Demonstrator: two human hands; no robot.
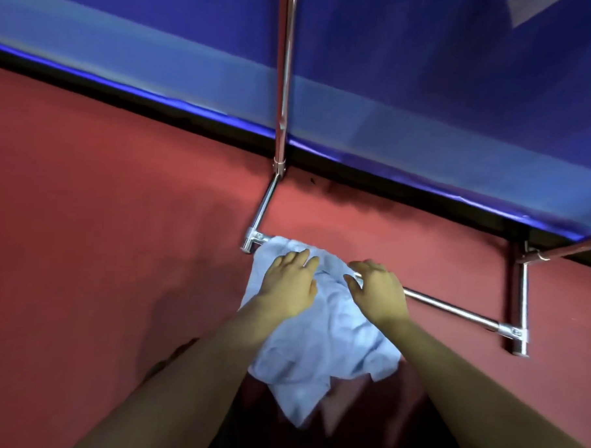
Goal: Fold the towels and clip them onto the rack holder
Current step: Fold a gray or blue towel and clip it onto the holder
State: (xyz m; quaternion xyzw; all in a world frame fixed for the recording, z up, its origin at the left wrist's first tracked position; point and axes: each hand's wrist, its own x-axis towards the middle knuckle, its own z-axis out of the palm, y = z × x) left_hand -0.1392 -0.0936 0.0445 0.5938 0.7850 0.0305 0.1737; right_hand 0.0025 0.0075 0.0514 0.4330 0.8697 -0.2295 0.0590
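A pale blue towel (326, 343) lies crumpled over the left half of the low metal rack bar (453, 310) and hangs down toward me. My left hand (289, 284) rests flat on the towel near the bar's left joint, fingers spread. My right hand (379, 292) lies on the towel's right edge where it meets the bar, fingers curved over cloth and bar. Whether either hand grips the cloth is unclear. No clips are visible.
The chrome rack has an upright pole (283, 88) at the back and a right foot bar (521, 301). It stands on a red floor (101, 215). A blue wall panel (429, 77) with a black base strip runs behind it.
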